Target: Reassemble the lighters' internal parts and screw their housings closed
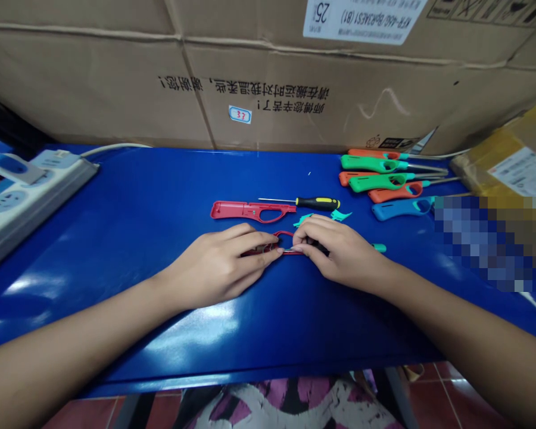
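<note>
My left hand [223, 259] is closed over the left part of an open red lighter half [290, 254], pressing it on the table. At its ring-shaped trigger opening, my right hand [339, 247] pinches with thumb and forefinger; a thin silvery bit shows there, too small to name. Fingers hide most of the inner parts. Beyond the hands lies the other red casing half [232, 210], hollow side up. A black-and-yellow screwdriver [319, 204] rests behind it. Turquoise plastic pieces [342, 215] lie just past my right hand, and a turquoise tip [379, 248] sticks out beside it.
Several assembled lighters [379, 182] in orange, green and blue lie at the back right, near a taped yellow package [518, 155]. A white power strip [36, 185] stands on the left. A large cardboard box [116, 77] walls off the back of the blue table [138, 190].
</note>
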